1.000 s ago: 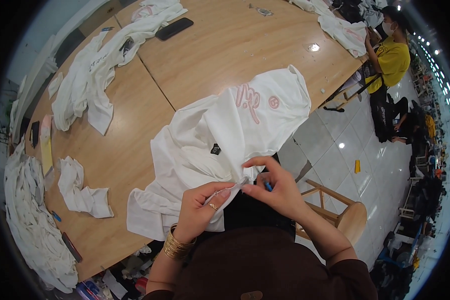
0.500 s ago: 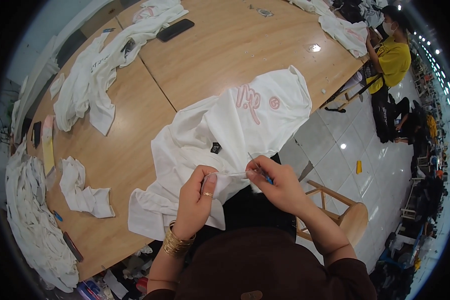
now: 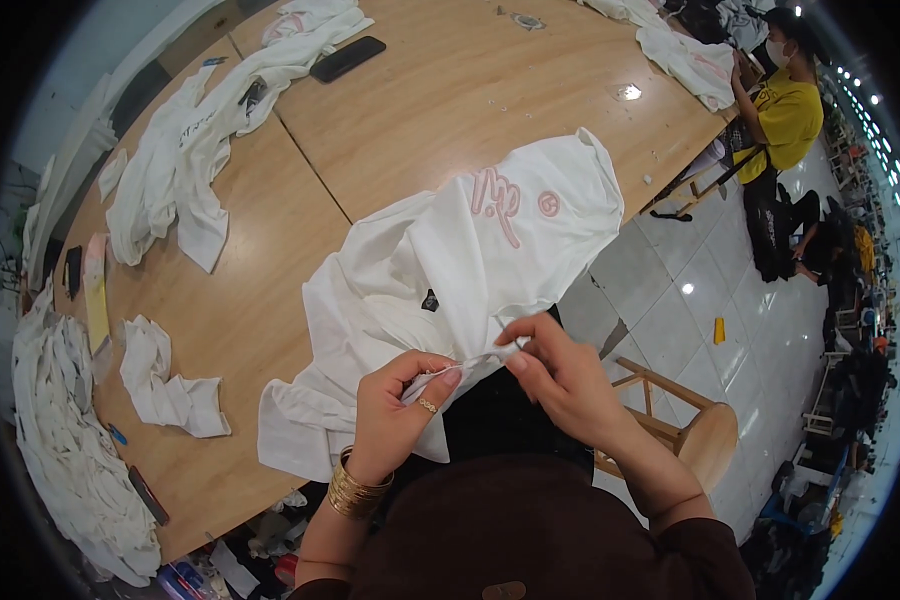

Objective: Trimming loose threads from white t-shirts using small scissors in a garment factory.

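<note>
A white garment (image 3: pixel 380 270) with pink raised lettering and a small black label (image 3: pixel 430 300) lies across the table's near edge and hangs towards my lap. My left hand (image 3: pixel 402 405) pinches its hem between thumb and fingers. My right hand (image 3: pixel 560 380) is closed at the same edge, thumb and forefinger against the cloth. It keeps thread snips in its grip; only a thin metal tip (image 3: pixel 501 321) shows beside the fingers, the rest being hidden. A short stretch of hem spans the two hands.
White garments lie heaped on the wooden table (image 3: pixel 270 290) at the left (image 3: pixel 75 450) and far left (image 3: pixel 185 140). A black phone (image 3: pixel 348 60) rests at the back. A wooden stool (image 3: pixel 705 440) stands to my right. A person in yellow (image 3: pixel 785 120) sits at the far right.
My left hand has shifted slightly right along the hem and turned. The right fingers have lifted and spread a little around the edge; the snips' blue part no longer shows.
</note>
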`<state>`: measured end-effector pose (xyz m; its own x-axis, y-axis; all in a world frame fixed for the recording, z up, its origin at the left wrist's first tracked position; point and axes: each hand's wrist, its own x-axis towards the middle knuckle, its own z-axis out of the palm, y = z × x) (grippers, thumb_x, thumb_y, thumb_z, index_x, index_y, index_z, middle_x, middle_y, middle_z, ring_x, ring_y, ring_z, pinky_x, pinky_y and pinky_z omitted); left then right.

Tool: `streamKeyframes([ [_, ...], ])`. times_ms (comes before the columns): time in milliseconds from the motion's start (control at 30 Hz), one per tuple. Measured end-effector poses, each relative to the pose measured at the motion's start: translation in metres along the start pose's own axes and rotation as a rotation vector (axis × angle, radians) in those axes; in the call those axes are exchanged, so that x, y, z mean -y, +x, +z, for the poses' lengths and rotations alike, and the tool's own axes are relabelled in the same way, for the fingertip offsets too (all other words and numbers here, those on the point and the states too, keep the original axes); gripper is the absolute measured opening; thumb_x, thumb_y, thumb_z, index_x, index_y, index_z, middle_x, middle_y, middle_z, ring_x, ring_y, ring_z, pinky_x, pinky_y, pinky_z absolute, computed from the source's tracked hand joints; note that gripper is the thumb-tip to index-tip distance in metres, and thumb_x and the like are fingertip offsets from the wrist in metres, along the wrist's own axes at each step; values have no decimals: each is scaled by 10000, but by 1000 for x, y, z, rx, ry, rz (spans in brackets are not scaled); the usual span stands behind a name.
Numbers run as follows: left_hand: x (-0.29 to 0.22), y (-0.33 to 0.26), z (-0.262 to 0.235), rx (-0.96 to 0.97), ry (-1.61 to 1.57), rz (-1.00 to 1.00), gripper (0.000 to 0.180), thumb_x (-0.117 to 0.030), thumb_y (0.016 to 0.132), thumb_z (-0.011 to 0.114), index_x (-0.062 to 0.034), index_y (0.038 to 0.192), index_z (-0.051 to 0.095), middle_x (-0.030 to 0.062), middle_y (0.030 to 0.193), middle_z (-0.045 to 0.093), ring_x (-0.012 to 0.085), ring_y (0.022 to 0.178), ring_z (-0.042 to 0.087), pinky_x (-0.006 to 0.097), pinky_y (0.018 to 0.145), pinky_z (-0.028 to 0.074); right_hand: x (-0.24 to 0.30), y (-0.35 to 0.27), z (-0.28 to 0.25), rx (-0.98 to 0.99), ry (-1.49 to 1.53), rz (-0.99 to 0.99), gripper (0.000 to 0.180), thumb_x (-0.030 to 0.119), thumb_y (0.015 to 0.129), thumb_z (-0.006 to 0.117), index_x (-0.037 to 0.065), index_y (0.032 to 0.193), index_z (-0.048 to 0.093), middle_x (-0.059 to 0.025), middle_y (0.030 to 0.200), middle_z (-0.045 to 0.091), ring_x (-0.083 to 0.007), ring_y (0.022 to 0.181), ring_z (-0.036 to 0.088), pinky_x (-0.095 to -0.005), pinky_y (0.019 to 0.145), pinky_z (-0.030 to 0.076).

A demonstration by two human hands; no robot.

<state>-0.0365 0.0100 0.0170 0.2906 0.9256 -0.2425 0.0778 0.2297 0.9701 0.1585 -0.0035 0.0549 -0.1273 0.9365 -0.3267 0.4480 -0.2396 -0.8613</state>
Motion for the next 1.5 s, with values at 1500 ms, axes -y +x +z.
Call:
streamKeyframes([
  [1500,-5,-7,13,-34,206,186,122,-40,815,620,-10,928,656,42,711,591,84,617,512,206,567,396,-3,1,15,56,542,178,356,341,992,277,58,883,465,-2,469,404,-62,335,302,-199,339,255],
])
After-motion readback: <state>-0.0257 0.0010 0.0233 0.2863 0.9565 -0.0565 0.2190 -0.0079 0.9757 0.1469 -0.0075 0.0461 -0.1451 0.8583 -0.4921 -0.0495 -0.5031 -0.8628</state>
